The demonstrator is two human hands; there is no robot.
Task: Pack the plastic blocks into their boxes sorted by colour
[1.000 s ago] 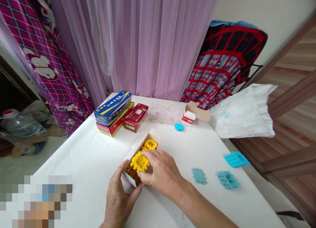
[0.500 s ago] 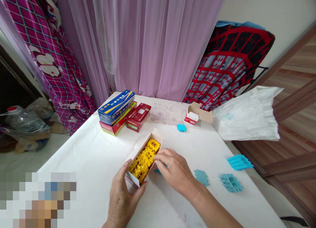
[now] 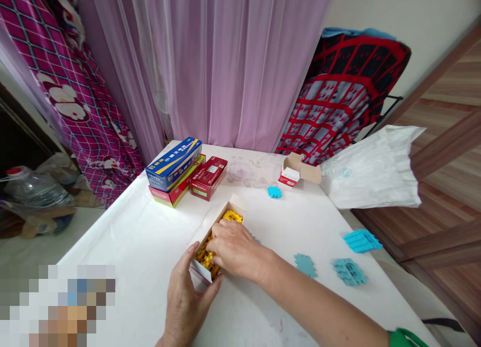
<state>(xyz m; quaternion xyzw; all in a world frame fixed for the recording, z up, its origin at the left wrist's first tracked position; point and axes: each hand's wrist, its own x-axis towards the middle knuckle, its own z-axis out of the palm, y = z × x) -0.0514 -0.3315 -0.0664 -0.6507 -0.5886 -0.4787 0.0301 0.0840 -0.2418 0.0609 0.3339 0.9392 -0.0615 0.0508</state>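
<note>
An open, narrow cardboard box [image 3: 201, 273] stands on the table, filled with yellow interlocking plastic building pieces [image 3: 233, 217]. My left hand [image 3: 188, 297] grips the near end of the box between thumb and fingers. Over the box's middle, my right hand [image 3: 233, 248] has its fingers bent down among the yellow pieces; its fingertips are partly hidden, and it covers much of the contents. To the right lie a pale teal notched piece [image 3: 305, 265], a teal piece with a window-like opening [image 3: 349, 272] and a bright blue slatted piece [image 3: 363, 241].
A blue box [image 3: 173, 161] rests on a red-green box [image 3: 173, 197], beside a dark red box [image 3: 209, 178]. Farther right are a small blue piece [image 3: 274, 192], an opened small carton [image 3: 291, 171] and a white bag [image 3: 376, 171] at the table's edge. Purple curtains [image 3: 240, 66] hang behind.
My right hand has moved left from the box's right edge to over its middle, covering more of the yellow pieces. My left hand keeps its hold on the box. The view has shifted slightly.
</note>
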